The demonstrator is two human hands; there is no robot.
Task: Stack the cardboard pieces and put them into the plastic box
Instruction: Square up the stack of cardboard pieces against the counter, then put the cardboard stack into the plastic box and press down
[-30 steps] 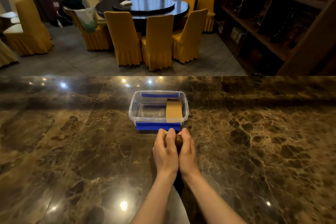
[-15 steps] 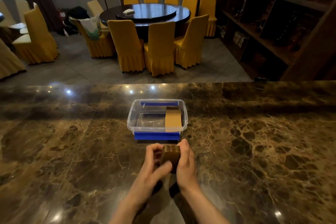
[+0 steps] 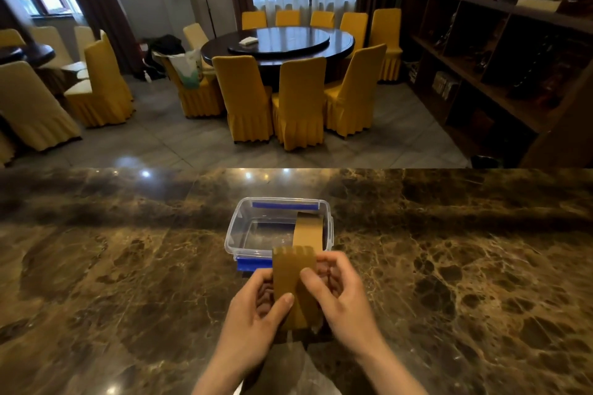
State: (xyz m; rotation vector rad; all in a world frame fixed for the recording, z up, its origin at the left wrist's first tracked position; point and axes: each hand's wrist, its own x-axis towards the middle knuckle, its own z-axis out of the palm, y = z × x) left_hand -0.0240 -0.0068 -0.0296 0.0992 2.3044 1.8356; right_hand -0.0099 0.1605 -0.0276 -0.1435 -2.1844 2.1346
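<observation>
A stack of brown cardboard pieces (image 3: 290,276) is held upright above the marble counter, its flat face toward me. My left hand (image 3: 256,308) grips its left side with the thumb on the front. My right hand (image 3: 340,292) grips its right side, thumb also on the front. Just beyond the stack sits a clear plastic box (image 3: 239,228) with blue clips. Another stack of cardboard pieces (image 3: 308,229) stands inside the box against its right wall.
The brown marble counter (image 3: 128,282) spreads wide on both sides of the box. Behind its far edge lie a round dark dining table (image 3: 279,42) with yellow-covered chairs and a dark wooden shelf (image 3: 500,51) at the right.
Both hands lifted the cardboard stack off the counter and turned it upright, its broad face now toward me. The view has tilted up slightly.
</observation>
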